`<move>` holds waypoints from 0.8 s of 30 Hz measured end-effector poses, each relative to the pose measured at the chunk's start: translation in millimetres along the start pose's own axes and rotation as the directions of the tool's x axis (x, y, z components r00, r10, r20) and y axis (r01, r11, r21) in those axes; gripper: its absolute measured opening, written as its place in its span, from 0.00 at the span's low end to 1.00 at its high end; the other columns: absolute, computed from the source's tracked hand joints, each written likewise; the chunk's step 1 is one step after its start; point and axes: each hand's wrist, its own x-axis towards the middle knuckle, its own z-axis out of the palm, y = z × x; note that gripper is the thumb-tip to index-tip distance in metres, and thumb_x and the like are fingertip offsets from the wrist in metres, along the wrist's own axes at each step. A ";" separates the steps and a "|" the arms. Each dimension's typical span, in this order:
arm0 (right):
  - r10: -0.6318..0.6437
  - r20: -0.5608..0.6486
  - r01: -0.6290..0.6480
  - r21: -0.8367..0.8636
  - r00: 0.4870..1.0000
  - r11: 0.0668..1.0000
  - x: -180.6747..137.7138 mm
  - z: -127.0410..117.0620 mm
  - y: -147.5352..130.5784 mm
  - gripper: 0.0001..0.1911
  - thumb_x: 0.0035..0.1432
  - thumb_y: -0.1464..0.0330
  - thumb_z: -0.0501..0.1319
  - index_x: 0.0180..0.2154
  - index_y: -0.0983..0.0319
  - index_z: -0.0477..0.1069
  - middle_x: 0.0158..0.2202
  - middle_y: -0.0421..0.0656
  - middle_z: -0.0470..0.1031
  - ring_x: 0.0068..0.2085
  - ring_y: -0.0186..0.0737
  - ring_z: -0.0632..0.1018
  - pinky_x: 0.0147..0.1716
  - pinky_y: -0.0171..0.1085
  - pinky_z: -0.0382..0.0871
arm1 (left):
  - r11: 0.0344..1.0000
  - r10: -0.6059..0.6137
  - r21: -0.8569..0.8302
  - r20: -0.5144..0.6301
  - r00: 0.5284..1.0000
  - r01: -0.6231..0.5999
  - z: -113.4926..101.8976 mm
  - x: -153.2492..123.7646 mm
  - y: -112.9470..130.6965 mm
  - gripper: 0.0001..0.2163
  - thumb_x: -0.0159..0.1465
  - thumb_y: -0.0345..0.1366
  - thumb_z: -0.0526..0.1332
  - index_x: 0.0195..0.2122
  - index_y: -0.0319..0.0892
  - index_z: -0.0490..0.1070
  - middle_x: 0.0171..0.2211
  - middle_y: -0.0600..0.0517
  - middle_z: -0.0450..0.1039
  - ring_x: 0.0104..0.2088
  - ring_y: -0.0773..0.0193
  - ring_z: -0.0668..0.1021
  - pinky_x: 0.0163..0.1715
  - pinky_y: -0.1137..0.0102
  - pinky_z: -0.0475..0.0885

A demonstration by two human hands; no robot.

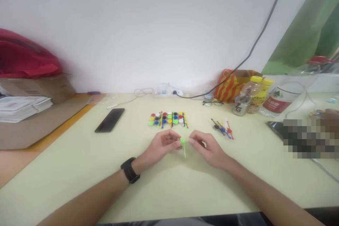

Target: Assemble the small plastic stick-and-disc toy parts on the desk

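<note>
My left hand (167, 141), with a black watch on its wrist, pinches a small bright green plastic piece (182, 142) between thumb and fingers. A thin green stem hangs down from it. Just to the right, my right hand (205, 145) is closed with thumb and fingertips together; what they hold, if anything, is too small to make out. Beyond both hands lies a grouped set of coloured round discs and thin sticks (169, 118) in red, yellow, blue, green, black and white. Several loose thin plastic pieces (222, 129) lie in a small pile past my right hand.
A black phone (109, 120) lies at left, near stacked papers (25, 107) and a cardboard box (39, 88). Along the back are a power strip (169, 90), glasses (212, 103) and several bottles (243, 97). Another device (278, 130) and a blurred-out area are at right.
</note>
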 end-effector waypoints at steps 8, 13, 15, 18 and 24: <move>0.140 0.044 -0.140 0.004 0.989 0.990 -1.3 1.1 1.3 0.31 0.75 0.50 0.47 0.24 0.60 0.63 0.21 0.38 0.60 0.25 0.35 0.63 0.29 0.37 0.58 | 1.000 -0.003 -0.009 -0.010 1.000 0.003 0.1 -0.2 -0.3 0.15 0.62 0.42 0.73 0.42 0.39 0.75 0.36 0.49 0.78 0.38 0.61 0.82 0.45 0.65 0.77; 0.079 0.037 -0.082 0.065 0.996 0.995 2.7 -0.4 -2.1 0.32 0.74 0.48 0.48 0.22 0.60 0.56 0.21 0.37 0.55 0.25 0.34 0.60 0.27 0.37 0.56 | 1.000 -0.003 -0.018 0.000 1.000 0.003 1.1 -0.1 0.3 0.14 0.62 0.42 0.73 0.41 0.39 0.74 0.35 0.49 0.78 0.37 0.61 0.81 0.43 0.66 0.76; 0.037 0.016 -0.038 0.057 0.999 0.998 3.6 0.5 -6.5 0.26 0.72 0.49 0.54 0.27 0.60 0.60 0.25 0.37 0.59 0.28 0.35 0.62 0.28 0.36 0.58 | 1.000 0.004 0.003 -0.001 1.000 -0.004 1.0 -0.4 1.1 0.14 0.63 0.42 0.73 0.42 0.39 0.75 0.35 0.49 0.78 0.38 0.60 0.81 0.44 0.65 0.76; 0.032 0.029 -0.034 0.094 0.999 0.995 3.4 3.0 -11.2 0.18 0.69 0.53 0.61 0.34 0.59 0.63 0.29 0.38 0.65 0.30 0.35 0.66 0.30 0.35 0.63 | 1.000 0.002 0.024 0.003 1.000 -0.002 0.9 -1.0 2.2 0.14 0.63 0.42 0.73 0.43 0.39 0.75 0.37 0.48 0.79 0.40 0.59 0.82 0.45 0.65 0.76; -0.001 0.068 -0.006 0.102 0.998 0.995 1.4 5.5 -12.0 0.12 0.70 0.59 0.60 0.38 0.59 0.67 0.34 0.41 0.71 0.34 0.37 0.71 0.34 0.36 0.68 | 0.999 -0.007 0.048 0.013 1.000 0.006 2.3 -1.1 3.7 0.15 0.62 0.44 0.74 0.42 0.39 0.76 0.39 0.46 0.80 0.41 0.58 0.82 0.46 0.64 0.76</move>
